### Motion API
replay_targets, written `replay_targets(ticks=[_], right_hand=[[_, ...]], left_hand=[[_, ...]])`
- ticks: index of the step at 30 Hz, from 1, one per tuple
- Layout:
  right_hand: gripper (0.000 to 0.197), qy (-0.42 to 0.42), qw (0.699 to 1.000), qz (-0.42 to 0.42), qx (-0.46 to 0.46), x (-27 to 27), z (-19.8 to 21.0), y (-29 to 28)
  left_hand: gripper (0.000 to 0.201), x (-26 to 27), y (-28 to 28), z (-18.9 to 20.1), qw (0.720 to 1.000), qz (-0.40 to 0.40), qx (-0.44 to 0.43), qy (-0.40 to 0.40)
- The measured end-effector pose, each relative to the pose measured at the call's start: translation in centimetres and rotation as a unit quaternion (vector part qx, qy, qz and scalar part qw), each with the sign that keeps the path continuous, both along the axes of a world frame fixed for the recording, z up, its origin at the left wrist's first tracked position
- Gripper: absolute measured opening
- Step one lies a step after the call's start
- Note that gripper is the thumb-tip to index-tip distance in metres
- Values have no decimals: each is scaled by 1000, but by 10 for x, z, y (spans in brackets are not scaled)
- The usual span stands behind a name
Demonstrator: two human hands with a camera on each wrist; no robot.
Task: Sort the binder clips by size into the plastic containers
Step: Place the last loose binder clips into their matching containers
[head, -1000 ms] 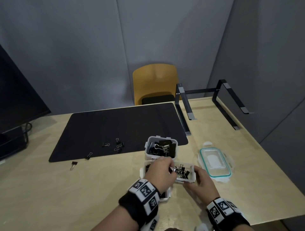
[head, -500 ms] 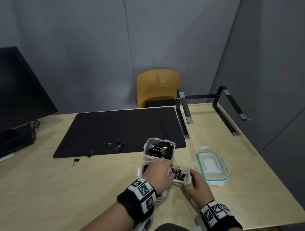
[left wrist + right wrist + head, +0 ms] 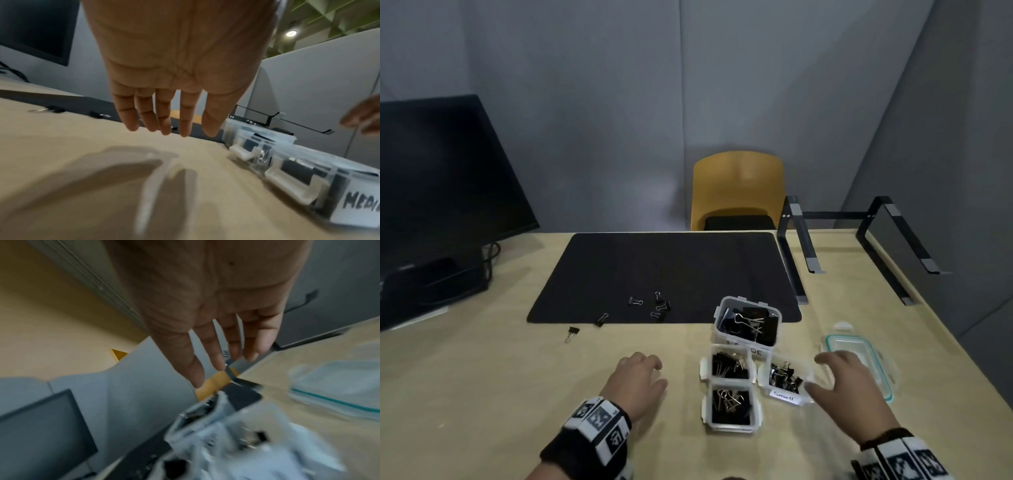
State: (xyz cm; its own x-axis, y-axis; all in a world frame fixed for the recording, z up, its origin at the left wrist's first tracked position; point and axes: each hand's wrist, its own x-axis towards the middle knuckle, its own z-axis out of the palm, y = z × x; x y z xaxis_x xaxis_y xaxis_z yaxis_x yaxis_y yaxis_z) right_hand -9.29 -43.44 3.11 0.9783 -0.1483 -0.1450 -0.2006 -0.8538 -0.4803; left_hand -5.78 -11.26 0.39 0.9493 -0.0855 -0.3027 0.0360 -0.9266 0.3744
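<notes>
Several clear plastic containers of black binder clips stand together near the table's front: a tall one labelled large, two joined ones whose near one reads medium, and a low one labelled small. Loose small clips lie on the black mat, and one clip on the bare wood. My left hand hovers over the table left of the containers, fingers straight and empty. My right hand hovers just right of the small container, fingers spread and empty.
A clear lid with a teal seal lies right of my right hand. A black laptop stand sits at the back right, a dark monitor at the left, a yellow chair behind the table.
Both hands have let go of the small container. The left hand has moved left over bare table and the right has drawn back to the right. The head view has tilted.
</notes>
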Motion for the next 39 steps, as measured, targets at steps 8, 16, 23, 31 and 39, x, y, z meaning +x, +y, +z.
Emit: replay_targets(ticks=[8, 16, 23, 31, 39], right_hand=[[24, 26, 981, 96, 166, 46, 48, 117], [31, 78, 988, 48, 121, 107, -14, 211], [39, 90, 991, 46, 83, 146, -45, 243], [27, 58, 995, 77, 37, 161, -63, 254], [27, 60, 998, 28, 15, 163, -70, 255]], left_hand=[[54, -11, 51, -24, 997, -38, 54, 47], [71, 1, 102, -29, 986, -124, 92, 64], [83, 10, 124, -38, 970, -206, 88, 91], [98, 28, 136, -41, 964, -231, 63, 113], [99, 35, 131, -40, 960, -235, 79, 128]])
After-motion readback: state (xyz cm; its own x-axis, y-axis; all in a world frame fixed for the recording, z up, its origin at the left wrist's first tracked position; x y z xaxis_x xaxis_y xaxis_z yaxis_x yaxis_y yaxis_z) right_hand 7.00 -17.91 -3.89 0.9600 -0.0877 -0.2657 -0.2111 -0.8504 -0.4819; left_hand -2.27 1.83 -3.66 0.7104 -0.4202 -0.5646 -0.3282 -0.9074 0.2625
